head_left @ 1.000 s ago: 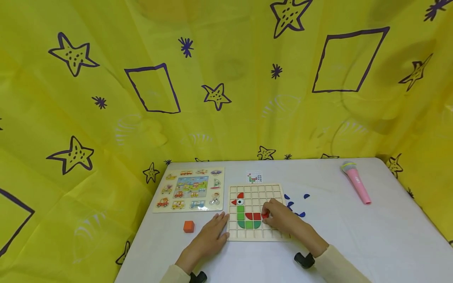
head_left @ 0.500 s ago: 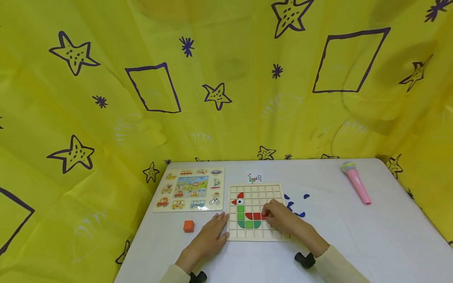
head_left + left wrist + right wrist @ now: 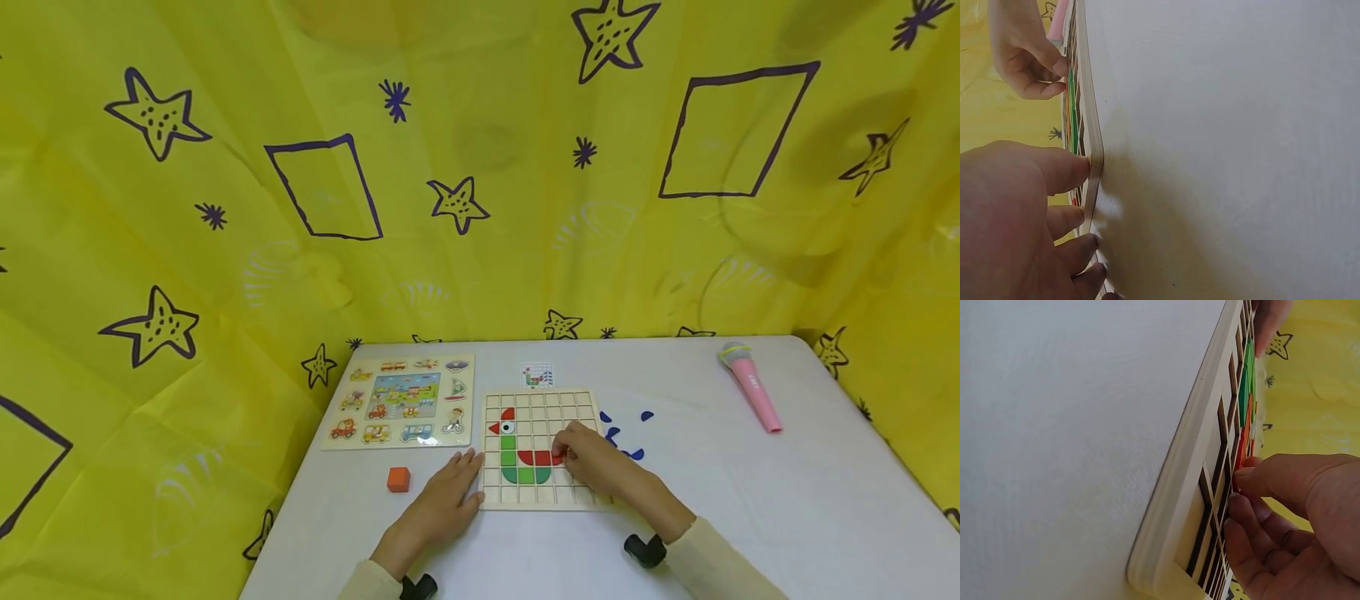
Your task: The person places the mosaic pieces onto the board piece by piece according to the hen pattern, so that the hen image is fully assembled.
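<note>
A wooden grid board (image 3: 525, 497) lies on the table, with red, green and white pieces forming a bird in its cells. My right hand (image 3: 592, 457) is over the board's right half, thumb and fingertips pinching a red puzzle piece (image 3: 557, 458) at the end of the red row. In the right wrist view the thumb and fingers meet at this red piece (image 3: 1239, 464), low against the grid; its shape is mostly hidden. My left hand (image 3: 446, 497) rests flat beside the board, fingers extended, with thumb and fingertips touching its left edge (image 3: 1092, 144).
Several blue pieces (image 3: 612, 432) lie right of the board. A small picture card (image 3: 537, 376) sits behind it. Left are a vehicle puzzle board (image 3: 462, 433) and an orange cube (image 3: 398, 479). A pink toy microphone (image 3: 753, 390) lies at the far right, before a yellow curtain (image 3: 510, 275).
The red piece in my right fingers has settled lower, into line with the red row, and the fingertips have shifted slightly. My left hand keeps its place at the board's edge.
</note>
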The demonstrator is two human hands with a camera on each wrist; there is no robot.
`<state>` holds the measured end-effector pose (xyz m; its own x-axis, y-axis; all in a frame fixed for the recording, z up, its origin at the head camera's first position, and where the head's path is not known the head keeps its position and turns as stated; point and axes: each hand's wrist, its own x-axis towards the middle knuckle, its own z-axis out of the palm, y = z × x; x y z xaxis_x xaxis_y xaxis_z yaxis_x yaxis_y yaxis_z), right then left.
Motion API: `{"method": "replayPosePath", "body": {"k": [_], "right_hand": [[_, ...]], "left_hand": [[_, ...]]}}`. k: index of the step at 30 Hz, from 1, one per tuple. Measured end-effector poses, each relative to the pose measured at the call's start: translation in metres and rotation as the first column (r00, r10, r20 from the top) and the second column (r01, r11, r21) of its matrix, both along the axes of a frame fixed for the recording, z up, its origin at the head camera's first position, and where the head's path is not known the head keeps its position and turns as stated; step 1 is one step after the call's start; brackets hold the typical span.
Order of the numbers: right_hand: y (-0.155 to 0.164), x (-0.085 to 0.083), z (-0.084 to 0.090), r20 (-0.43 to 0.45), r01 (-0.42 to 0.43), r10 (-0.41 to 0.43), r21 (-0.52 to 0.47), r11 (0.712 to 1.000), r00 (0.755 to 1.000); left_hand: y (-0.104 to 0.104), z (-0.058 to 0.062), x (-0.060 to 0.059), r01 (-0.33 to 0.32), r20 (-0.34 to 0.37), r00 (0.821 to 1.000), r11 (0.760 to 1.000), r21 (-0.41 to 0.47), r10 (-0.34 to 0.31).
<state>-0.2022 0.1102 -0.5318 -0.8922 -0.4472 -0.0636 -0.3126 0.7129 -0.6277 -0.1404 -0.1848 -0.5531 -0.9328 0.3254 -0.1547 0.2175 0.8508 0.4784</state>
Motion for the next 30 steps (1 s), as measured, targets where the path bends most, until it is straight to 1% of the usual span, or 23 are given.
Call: {"method": "replayPosePath", "body": {"k": [6, 13, 19, 22, 24, 26, 30], "right_hand": [[0.009, 0.000, 0.004, -0.017, 0.009, -0.009, 0.007, 1.000, 1.000], [0.049, 0.005, 0.011, 0.026, 0.076, -0.076, 0.007, 0.997, 0.997], [0.089, 0.018, 0.016, 0.063, 0.063, -0.063, -0.004, 0.998, 0.996], [0.100, 0.026, 0.016, 0.108, 0.085, -0.085, 0.007, 0.996, 0.991], [0.103, 0.032, 0.014, 0.122, 0.093, -0.094, 0.013, 0.996, 0.988], [0.104, 0.039, 0.011, 0.115, 0.099, -0.102, 0.031, 0.995, 0.988], [0.100, 0.051, 0.001, 0.041, 0.094, -0.098, 0.088, 0.992, 0.994]], "left_hand": [[0.000, 0.000, 0.000, 0.000, 0.005, 1.000, 1.000, 0.005, -0.001], [0.000, 0.000, 0.000, 0.000, 0.014, 1.000, 1.000, 0.001, 0.000], [-0.001, -0.003, 0.000, 0.009, -0.001, 1.000, 1.000, -0.007, -0.009], [-0.001, -0.003, 0.000, 0.012, 0.001, 1.000, 1.000, -0.003, -0.012], [-0.001, -0.002, 0.001, 0.011, 0.001, 1.000, 1.000, -0.001, -0.011], [-0.001, -0.001, 0.001, 0.007, 0.000, 1.000, 1.000, 0.000, -0.007], [0.000, 0.000, 0.001, 0.008, -0.002, 1.000, 1.000, 0.007, -0.008]]}}
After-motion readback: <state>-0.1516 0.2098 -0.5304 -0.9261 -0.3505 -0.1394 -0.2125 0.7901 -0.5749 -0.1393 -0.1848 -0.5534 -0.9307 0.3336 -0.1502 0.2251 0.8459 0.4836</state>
